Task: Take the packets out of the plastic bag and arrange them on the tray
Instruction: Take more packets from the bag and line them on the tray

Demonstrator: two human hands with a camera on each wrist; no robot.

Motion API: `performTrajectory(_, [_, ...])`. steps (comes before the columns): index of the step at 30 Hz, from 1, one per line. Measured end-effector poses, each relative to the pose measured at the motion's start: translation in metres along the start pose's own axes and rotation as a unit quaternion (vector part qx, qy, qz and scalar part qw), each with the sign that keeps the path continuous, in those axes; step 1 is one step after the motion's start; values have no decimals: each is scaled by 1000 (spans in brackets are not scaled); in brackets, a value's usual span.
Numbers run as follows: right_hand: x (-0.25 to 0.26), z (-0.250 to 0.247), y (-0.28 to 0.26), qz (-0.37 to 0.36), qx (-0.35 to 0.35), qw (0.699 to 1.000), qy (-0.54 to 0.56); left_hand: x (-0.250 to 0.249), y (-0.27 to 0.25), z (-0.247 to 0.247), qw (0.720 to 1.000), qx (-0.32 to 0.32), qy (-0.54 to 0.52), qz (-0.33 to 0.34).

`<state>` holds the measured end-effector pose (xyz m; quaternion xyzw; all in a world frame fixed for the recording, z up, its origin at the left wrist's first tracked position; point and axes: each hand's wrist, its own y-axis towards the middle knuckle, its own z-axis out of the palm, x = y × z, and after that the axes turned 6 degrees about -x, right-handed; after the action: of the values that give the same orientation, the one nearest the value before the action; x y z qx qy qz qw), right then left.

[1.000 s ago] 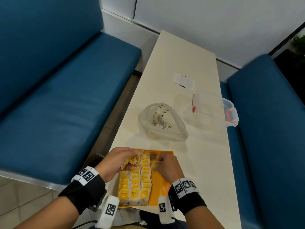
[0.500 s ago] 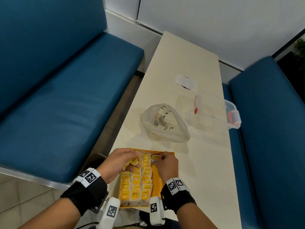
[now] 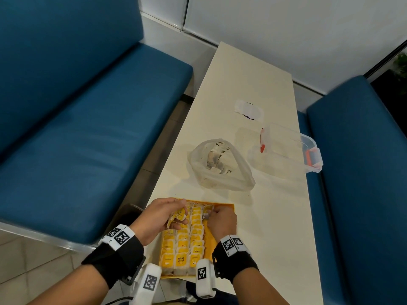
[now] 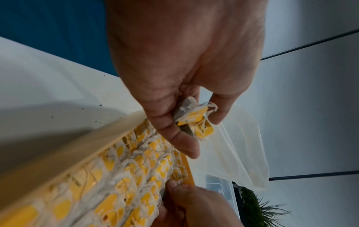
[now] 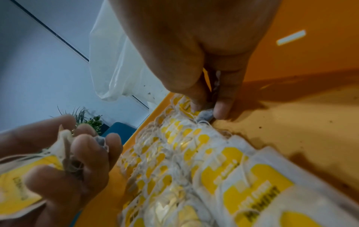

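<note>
An orange tray [image 3: 220,241] lies at the table's near edge with rows of yellow-and-white packets [image 3: 182,245] along its left side. My left hand [image 3: 163,216] hovers over the tray's far left corner and grips a bunch of packets [image 4: 196,121] with tangled strings. My right hand [image 3: 220,219] pinches one packet [image 5: 205,113] between thumb and fingers at the far end of the right-hand row, low against the tray floor [image 5: 291,122]. The clear plastic bag [image 3: 220,166] sits open just beyond the tray with more packets inside.
A clear plastic box [image 3: 286,148] with red latches stands to the right of the bag. A small white wrapper [image 3: 248,110] lies farther back on the cream table [image 3: 275,238]. Blue benches [image 3: 88,128] flank the table on both sides.
My right hand has shifted slightly left to the far end of the packet rows and now pinches a packet there. My left hand has stayed put with its bunch.
</note>
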<state>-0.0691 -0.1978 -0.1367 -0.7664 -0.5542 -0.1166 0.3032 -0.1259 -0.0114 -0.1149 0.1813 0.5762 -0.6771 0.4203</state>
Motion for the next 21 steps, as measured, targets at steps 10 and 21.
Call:
performTrajectory(10, [2, -14, -1, 5, 51, 999, 18, -10, -2, -2, 995, 15, -86, -51])
performTrajectory(21, [27, -54, -43, -374, 100, 922, 20, -18, -6, 10, 978, 87, -165, -88])
